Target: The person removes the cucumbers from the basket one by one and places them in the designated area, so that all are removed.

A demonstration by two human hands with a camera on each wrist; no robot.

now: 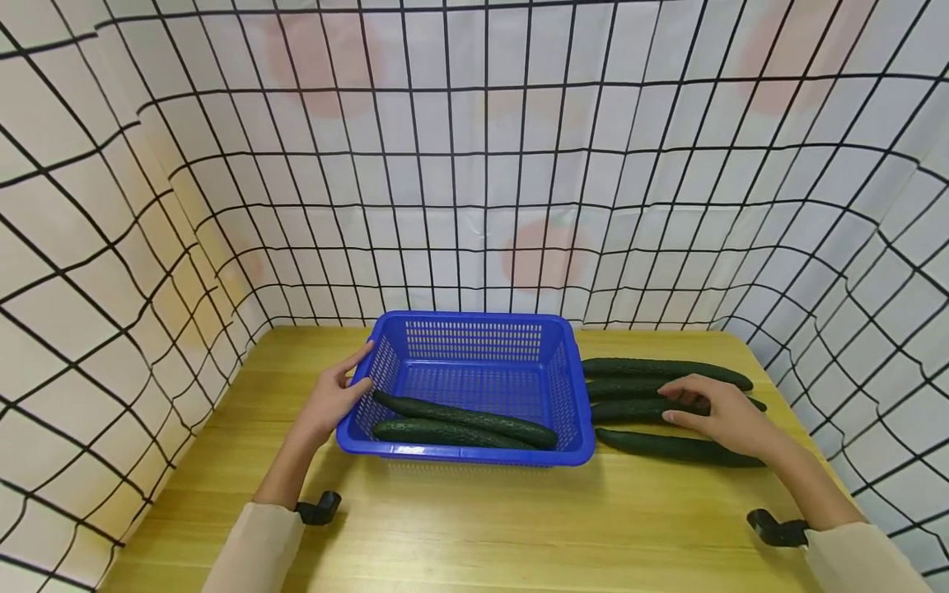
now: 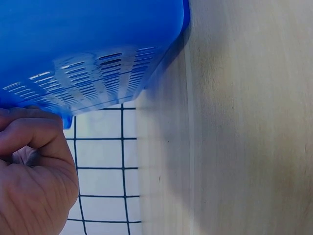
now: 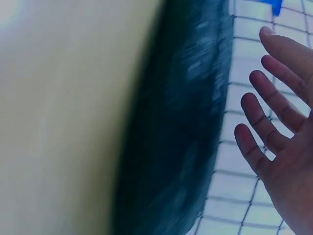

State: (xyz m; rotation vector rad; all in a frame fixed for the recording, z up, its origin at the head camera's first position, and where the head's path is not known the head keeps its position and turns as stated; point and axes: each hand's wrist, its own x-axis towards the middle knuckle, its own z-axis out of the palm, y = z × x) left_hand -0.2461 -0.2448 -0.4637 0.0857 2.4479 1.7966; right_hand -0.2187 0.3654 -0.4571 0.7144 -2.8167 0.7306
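A blue plastic basket (image 1: pixel 482 454) with slotted walls stands mid-table, two dark green cucumbers (image 1: pixel 470 416) lying along its near side. My left hand (image 1: pixel 335 399) grips its left rim, thumb over the edge; in the left wrist view the fingers curl at the rim beside the slotted wall (image 2: pixel 98 73). Right of the basket lie several more cucumbers (image 1: pixel 660 370), roughly side by side. Over the middle ones hovers my right hand (image 1: pixel 715 412), nothing in its grasp. In the right wrist view its fingers are spread apart, with the nearest cucumber (image 3: pixel 171 117) large and blurred alongside.
The wooden table (image 1: pixel 474 527) is enclosed at the back and both sides by black wire grid (image 1: pixel 485 154) in front of pale, patterned cloth. Black wrist mounts (image 1: pixel 777 527) stick out from both forearms, near the light sleeves (image 1: pixel 259 539).
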